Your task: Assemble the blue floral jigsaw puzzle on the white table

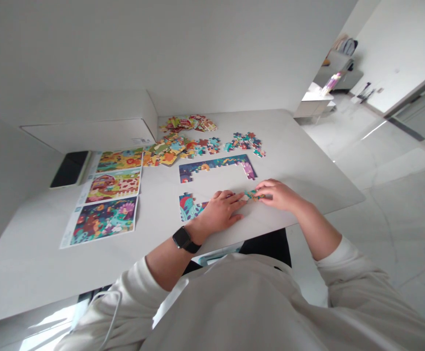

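My left hand [221,210], with a dark watch [186,239] on its wrist, lies palm down over the lower edge of a jigsaw puzzle, fingers stretched out. It covers part of the joined lower-left section [189,208]. To its right, my right hand [278,195] pinches a small green and yellow puzzle piece [258,193] against the end of that lower row. Thumb and fingers partly hide the piece. Farther back lies a joined dark blue strip [215,164], turning down at both ends, with a purple part on the right. Bare tabletop shows between strip and lower row.
Loose teal and dark pieces [247,140] lie behind the strip. Yellow pieces [166,150] and red-green pieces [188,123] are heaped farther left. A picture sheet [105,220], a phone [70,169] and a white box [95,136] occupy the table's left side.
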The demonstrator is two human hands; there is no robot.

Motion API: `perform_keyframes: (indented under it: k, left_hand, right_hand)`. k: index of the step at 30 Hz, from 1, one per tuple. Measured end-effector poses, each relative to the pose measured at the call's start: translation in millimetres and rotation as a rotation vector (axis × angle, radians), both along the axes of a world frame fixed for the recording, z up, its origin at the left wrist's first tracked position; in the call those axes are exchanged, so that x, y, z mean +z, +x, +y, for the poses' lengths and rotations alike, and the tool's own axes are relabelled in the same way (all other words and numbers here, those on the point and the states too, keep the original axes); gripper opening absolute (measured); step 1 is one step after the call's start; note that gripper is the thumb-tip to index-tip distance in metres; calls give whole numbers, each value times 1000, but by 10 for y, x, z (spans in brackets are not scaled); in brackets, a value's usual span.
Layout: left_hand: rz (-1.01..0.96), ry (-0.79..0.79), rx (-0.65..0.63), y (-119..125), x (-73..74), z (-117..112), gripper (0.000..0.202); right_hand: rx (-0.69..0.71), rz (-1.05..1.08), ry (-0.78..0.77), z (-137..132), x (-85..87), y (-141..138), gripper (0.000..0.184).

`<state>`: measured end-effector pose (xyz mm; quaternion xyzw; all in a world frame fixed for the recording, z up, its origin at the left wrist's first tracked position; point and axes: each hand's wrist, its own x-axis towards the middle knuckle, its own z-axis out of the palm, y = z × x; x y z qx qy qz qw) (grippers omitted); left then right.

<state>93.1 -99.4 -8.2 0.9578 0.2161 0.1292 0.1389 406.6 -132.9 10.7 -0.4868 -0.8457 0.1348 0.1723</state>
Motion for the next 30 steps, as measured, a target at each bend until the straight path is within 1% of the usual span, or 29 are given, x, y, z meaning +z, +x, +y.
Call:
perform_keyframes:
  k: [3,5,9,11,14,18,24,30]
  left_hand:
    - [-5,-16,-1,-2,9,3,50]
    - [-19,-27,20,-30,23,25,48]
    - [-72,-46,135,-163,65,130,43]
    - [-74,-57,170,-236,81,188,38]
    - [-66,-75,152,-288,88,234,31]
    - [-82,-70,102,-250,87,208,25]
    - [-99,-78,49,-225,119,156,27]
    - [-107,-92,52,-154,83,148,30]
  right_hand:
    - [0,-9,-8,-4,14,-8,25]
    - [-13,-14,-6,-10,19,-8,23]
    - [-30,7,-21,-25,6,16,23]
    - [-27,25,-32,-27,-7,36,23]
    - [-21,40,-39,-23,-20,65,23]
    - [-21,37,-53,-13,-20,90,22]
    - [-23,19,-56,-7,-25,96,21]
    - [-31,5,-49,-17,-6,134,24]
